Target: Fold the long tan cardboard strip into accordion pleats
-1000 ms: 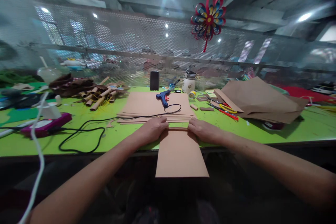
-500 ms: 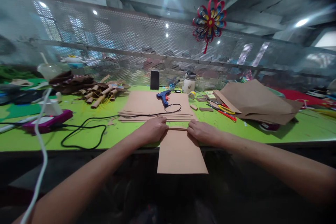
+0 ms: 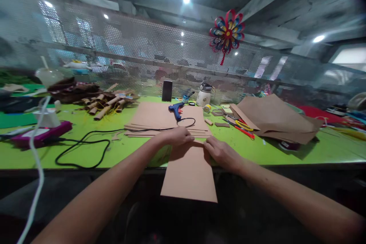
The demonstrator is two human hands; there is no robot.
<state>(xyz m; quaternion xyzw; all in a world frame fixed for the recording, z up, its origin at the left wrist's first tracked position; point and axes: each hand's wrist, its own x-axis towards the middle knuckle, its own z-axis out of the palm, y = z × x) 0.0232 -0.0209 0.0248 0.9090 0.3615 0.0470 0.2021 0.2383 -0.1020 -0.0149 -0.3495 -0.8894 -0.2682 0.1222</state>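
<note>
A brown paper sheet (image 3: 190, 175) lies over the near edge of the green table (image 3: 128, 150) and hangs past it toward me. My left hand (image 3: 178, 136) rests on the sheet's far edge with its fingers curled down onto it. My right hand (image 3: 219, 151) presses the same far edge at the right corner, fingers bent on the paper. The two hands are close together. Just beyond them lies a stack of brown sheets (image 3: 160, 119) with a blue glue gun (image 3: 175, 109) on top.
The glue gun's black cord (image 3: 82, 148) loops across the table to the left. A pile of paper rolls (image 3: 105, 103) lies at the back left, large brown sheets (image 3: 273, 117) and scissors (image 3: 241, 126) at the right. A pink device (image 3: 40, 134) sits far left. A paper flower (image 3: 227, 32) hangs above.
My left hand has slid right along the sheet's far edge toward my right hand. The sheet now lies slightly skewed and hangs further off the table edge.
</note>
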